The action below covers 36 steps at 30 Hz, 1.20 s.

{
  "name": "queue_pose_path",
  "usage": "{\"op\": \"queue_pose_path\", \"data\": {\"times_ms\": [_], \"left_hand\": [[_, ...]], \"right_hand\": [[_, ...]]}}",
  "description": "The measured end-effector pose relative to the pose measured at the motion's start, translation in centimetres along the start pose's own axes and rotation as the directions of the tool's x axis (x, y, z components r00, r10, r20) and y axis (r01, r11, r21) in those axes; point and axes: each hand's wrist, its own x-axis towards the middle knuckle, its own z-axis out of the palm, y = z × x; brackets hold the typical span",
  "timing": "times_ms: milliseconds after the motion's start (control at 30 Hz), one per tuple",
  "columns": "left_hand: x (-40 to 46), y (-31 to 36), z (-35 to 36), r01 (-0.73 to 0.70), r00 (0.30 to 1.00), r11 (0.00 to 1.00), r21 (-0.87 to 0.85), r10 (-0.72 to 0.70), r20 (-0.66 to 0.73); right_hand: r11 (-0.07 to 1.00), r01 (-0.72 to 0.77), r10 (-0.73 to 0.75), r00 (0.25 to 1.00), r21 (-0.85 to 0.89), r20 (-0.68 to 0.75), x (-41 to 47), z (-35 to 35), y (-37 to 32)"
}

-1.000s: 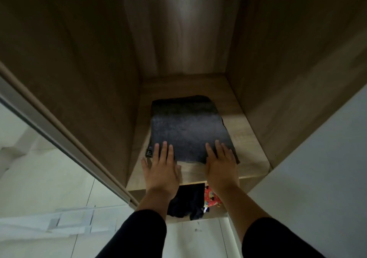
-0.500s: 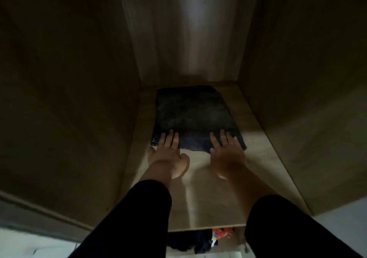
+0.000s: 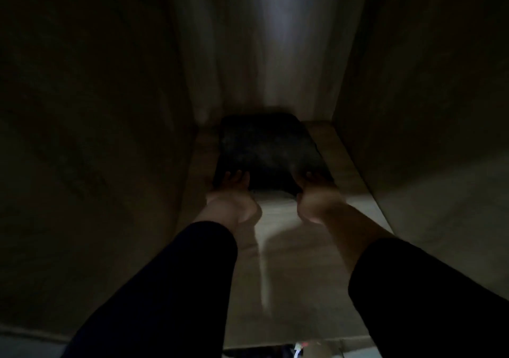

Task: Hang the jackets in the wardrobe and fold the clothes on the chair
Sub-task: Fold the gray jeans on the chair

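1. Wardrobe interior [image 3: 413, 110], very dim: wood-grain side walls, pale back panel, one wooden shelf [image 3: 289, 261] running away from the camera. Light reaches only the front of the shelf.

2. Task item in view: one dark folded garment [image 3: 267, 148], lying flat at the back of the shelf, its far edge close to the back panel. Folds look squared, though the gloom hides detail.

3. Left hand [image 3: 231, 195]: fingers stretched forward, tips resting on the garment's near left edge. Grip is flat and unclenched, pressing rather than holding.

4. Right hand [image 3: 316, 195]: blurred and in shadow. Fingers reach onto the near right edge, seemingly extended, but whether they curl round the cloth I cannot tell.

5. Both forearms in dark sleeves [image 3: 170, 289] extend into the compartment.

6. Progress, as judged: this piece is folded and stowed; the step in hand looks like the last push or pat into place.

7. Below the shelf's front edge, a sliver of dark fabric and something brightly coloured [image 3: 298, 348] shows; too small to identify.

8. Not visible: chair, jackets, hangers, rail. Remaining folding and the jacket hanging cannot be assessed from this view.
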Motion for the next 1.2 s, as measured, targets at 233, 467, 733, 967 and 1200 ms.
{"op": "queue_pose_path", "data": {"times_ms": [233,467,733,967,1200], "left_hand": [[-9.6,1.2,-2.6,-0.073,0.984,0.996,0.057,0.081,-0.156],[-26.0,1.4,-4.8,-0.071,0.993,0.996,0.057,0.076,-0.090],[-43.7,-0.1,-6.7,0.020,0.989,0.999,0.039,-0.014,-0.150],[-55.6,-2.2,-4.9,0.230,0.936,0.971,-0.070,-0.241,-0.258],[-66.9,-5.4,-0.6,0.436,0.844,0.876,-0.204,-0.477,-0.246]], "right_hand": [[1.000,-0.003,0.006,0.996,0.031,-0.089,-9.8,-4.4,-2.7],[0.993,-0.046,0.044,0.999,0.108,0.019,-25.2,-9.6,-6.1],[0.998,0.031,-0.037,0.993,0.058,0.112,-38.4,-14.5,-9.6],[0.967,0.250,-0.255,0.957,0.053,0.139,-46.2,-15.5,-13.6],[0.866,0.500,-0.499,0.857,0.025,0.125,-53.7,-13.6,-19.7]]}}
